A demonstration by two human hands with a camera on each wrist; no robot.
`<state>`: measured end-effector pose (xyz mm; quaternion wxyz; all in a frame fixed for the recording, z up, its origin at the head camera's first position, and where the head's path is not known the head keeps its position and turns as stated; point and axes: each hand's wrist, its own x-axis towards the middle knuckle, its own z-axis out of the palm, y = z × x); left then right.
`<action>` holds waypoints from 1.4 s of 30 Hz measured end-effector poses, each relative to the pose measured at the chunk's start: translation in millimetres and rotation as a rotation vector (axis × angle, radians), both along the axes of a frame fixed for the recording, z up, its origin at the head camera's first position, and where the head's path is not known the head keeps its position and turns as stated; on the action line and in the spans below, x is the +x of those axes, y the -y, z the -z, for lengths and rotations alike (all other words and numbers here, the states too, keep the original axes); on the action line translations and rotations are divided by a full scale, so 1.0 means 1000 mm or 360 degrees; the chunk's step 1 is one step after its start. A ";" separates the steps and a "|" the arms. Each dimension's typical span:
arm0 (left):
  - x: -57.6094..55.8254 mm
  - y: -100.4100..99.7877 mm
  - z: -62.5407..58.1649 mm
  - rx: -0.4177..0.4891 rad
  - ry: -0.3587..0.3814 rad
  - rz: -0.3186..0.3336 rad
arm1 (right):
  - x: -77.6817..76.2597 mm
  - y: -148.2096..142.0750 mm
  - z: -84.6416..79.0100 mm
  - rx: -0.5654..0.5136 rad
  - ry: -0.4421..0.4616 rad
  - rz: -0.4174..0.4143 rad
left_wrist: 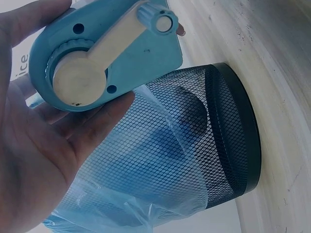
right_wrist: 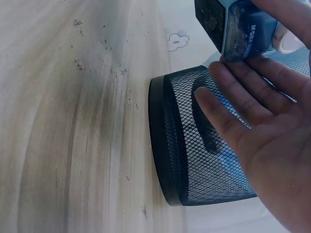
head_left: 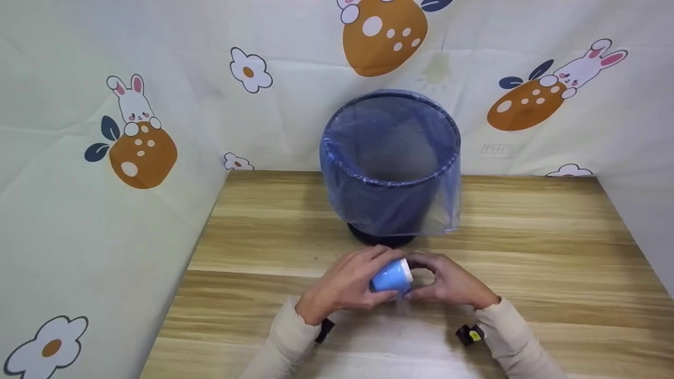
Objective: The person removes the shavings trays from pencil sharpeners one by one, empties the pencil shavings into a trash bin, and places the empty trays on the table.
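Note:
My left hand (head_left: 353, 279) grips a blue hand-crank pencil sharpener (head_left: 388, 278) just in front of a mesh bin. In the left wrist view, the sharpener's cream crank (left_wrist: 116, 41) with its blue knob faces the camera, and fingers wrap behind the body. My right hand (head_left: 447, 279) curves around the sharpener's white-ended side, thumb and fingertips pinching it from below and above. From the right wrist, a dark see-through shavings drawer (right_wrist: 243, 31) shows above the fingers, with a white round part beside it. My right palm stands away from the sharpener.
The black mesh bin (head_left: 384, 238), lined with a blue plastic bag (head_left: 389, 210), stands at the table's back against a printed cloth wall (head_left: 295, 121). Dark crumbs (right_wrist: 121, 71) lie on the wooden table (head_left: 253, 252). Cloth also encloses both sides.

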<state>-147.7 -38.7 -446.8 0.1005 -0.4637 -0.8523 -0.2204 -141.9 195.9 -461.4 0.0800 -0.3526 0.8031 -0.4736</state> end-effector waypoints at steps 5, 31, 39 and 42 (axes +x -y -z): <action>0.000 -0.001 0.000 -0.0005 0.0016 0.0018 | 0.001 0.001 -0.001 -0.0003 0.0000 0.0021; 0.001 -0.002 -0.001 -0.0013 0.0039 -0.0025 | -0.007 -0.006 0.019 0.0067 -0.0145 0.0074; 0.003 -0.002 -0.004 -0.0038 0.0060 -0.0027 | -0.011 -0.010 0.028 0.0088 -0.0163 0.0033; 0.004 -0.003 -0.005 -0.0047 0.0076 -0.0024 | -0.011 -0.012 0.028 0.0090 -0.0156 0.0012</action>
